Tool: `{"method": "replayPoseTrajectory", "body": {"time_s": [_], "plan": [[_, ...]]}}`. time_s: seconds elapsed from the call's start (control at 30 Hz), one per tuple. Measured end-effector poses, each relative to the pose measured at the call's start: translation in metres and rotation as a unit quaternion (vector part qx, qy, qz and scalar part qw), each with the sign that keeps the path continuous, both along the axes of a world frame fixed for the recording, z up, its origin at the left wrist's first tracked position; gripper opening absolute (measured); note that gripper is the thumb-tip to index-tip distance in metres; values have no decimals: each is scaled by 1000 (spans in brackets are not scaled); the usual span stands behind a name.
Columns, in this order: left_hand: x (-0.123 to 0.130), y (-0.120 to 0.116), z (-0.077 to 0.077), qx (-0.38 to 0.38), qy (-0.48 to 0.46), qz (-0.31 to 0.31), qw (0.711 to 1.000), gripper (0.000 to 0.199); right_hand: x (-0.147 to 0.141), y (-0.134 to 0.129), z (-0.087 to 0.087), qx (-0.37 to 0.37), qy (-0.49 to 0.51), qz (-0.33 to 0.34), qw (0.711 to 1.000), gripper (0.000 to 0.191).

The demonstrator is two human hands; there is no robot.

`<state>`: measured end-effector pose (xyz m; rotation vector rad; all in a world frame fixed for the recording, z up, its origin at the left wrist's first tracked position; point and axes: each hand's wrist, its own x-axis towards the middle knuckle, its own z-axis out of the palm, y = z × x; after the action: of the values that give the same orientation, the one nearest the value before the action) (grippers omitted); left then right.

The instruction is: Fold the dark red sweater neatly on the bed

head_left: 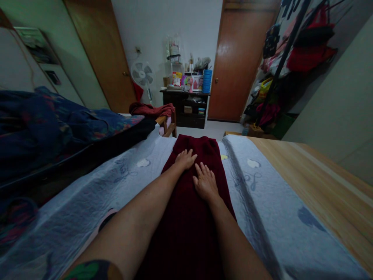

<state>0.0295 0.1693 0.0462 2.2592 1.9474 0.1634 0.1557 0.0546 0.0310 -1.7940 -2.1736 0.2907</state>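
A long dark red garment, its exact kind unclear, lies stretched out in front of me on a light blue bed sheet. My left hand rests flat on its far part, fingers spread. Slightly nearer and to the right, my right hand also lies palm down on the cloth with its fingers apart. Neither hand grips anything. The garment's far edge reaches the end of the bed, and its near end runs out of view between my forearms.
Dark blue floral fabric is heaped on the left. A reddish cloth hangs over a wooden frame. Bare wooden board borders the sheet on the right. Farther back stand a fan, a dark cabinet and hanging bags.
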Motion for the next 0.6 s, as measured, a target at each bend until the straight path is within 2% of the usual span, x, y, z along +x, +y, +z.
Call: {"method": "replayPoseTrajectory", "body": {"time_s": [0.17, 0.33, 0.5, 0.6], "plan": [[4, 22, -2, -24, 11, 20, 999, 74, 0, 0, -1, 5, 5, -3, 1000, 59], [6, 37, -4, -18, 29, -4, 999, 73, 0, 0, 0, 8, 9, 2, 1000, 59], [7, 43, -3, 25, 43, -35, 998, 64, 1, 0, 0, 7, 13, 1, 1000, 59], [8, 39, 0, 100, 38, -54, 993, 55, 0, 1, -1, 3, 17, -5, 1000, 62]]}}
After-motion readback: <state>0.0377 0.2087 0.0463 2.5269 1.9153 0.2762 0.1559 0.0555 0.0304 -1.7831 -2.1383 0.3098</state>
